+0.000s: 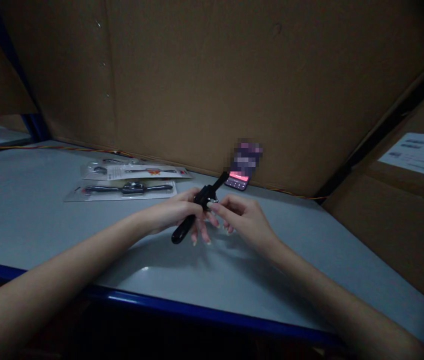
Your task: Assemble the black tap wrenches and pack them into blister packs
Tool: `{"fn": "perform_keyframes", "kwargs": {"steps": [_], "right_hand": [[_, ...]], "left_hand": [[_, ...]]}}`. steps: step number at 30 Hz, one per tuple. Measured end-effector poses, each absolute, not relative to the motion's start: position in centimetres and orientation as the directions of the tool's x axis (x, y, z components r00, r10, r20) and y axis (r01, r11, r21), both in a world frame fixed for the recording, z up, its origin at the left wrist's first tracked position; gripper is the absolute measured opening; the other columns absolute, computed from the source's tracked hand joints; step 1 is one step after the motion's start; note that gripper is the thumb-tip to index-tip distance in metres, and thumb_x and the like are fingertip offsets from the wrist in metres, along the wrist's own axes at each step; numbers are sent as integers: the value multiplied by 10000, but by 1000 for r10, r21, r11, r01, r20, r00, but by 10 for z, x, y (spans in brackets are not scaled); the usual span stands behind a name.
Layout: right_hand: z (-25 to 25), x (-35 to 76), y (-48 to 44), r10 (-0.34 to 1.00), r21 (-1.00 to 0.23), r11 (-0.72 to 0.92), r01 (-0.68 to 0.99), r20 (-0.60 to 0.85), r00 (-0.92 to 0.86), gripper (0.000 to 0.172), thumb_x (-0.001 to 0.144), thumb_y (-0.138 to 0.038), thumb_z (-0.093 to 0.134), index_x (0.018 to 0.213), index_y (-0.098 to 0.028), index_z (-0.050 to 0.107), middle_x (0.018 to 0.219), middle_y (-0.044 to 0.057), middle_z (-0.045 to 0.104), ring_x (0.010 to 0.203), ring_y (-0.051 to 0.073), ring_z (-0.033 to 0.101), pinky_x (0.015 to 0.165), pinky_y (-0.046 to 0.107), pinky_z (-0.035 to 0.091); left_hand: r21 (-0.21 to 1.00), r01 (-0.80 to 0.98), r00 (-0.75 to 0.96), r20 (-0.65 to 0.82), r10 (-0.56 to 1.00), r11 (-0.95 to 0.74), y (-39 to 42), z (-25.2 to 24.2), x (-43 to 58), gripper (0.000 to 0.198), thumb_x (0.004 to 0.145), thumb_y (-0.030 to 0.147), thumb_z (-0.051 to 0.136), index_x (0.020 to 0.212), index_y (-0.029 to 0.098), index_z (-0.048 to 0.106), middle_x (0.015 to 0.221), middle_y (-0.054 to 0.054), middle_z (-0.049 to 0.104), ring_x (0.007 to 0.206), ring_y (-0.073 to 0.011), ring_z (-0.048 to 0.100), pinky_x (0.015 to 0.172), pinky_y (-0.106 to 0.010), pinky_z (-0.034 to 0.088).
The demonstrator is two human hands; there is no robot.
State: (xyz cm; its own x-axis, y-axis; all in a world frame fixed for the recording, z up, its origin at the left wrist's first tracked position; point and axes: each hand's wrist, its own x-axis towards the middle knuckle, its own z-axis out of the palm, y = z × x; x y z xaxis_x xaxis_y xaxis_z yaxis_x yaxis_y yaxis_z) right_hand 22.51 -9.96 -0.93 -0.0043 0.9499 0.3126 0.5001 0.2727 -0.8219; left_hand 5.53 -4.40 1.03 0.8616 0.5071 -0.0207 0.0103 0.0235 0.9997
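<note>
A black, bar-shaped tool (182,231) with a thicker middle block is held above the grey table (28,210), tilted from lower left to upper right. My left hand (176,212) is wrapped round its middle. My right hand (240,217) pinches at the tool's middle block with thumb and forefinger, the other fingers curled below. Both hands meet at the table's centre.
Two clear packets (122,190) holding similar black tools lie at the back left. A phone (239,181) with a lit screen leans against the cardboard wall (212,75). A cardboard box (403,210) with a white label stands at the right. The table's blue edge (197,312) runs near me.
</note>
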Motion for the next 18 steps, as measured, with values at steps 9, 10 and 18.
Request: {"fn": "perform_keyframes", "kwargs": {"steps": [9,10,18], "right_hand": [[-12,224,-93,996,-955,-52,291,-71,-54,361,736,-483,585,563,-175,509,346,-63,439,274,58,375,287,176,286],[-12,224,-94,992,-962,-85,260,-106,-67,343,738,-470,583,584,-168,531,346,-66,437,274,54,374,287,170,282],[-11,227,-96,957,-965,-261,-39,-253,-140,235,699,-358,631,694,-124,618,404,-68,455,319,28,370,315,153,249]], "left_hand": [[993,60,906,-13,422,-98,-46,-9,55,399,763,69,427,1115,184,279,986,-99,580,582,-123,642,442,-211,473],[986,79,901,-8,433,-146,-46,-11,55,406,769,69,413,1132,182,271,959,-91,579,568,-115,634,431,-201,462],[900,174,875,45,482,-400,-49,-9,52,544,740,22,336,1246,189,226,715,21,523,469,-79,554,384,-158,416]]}}
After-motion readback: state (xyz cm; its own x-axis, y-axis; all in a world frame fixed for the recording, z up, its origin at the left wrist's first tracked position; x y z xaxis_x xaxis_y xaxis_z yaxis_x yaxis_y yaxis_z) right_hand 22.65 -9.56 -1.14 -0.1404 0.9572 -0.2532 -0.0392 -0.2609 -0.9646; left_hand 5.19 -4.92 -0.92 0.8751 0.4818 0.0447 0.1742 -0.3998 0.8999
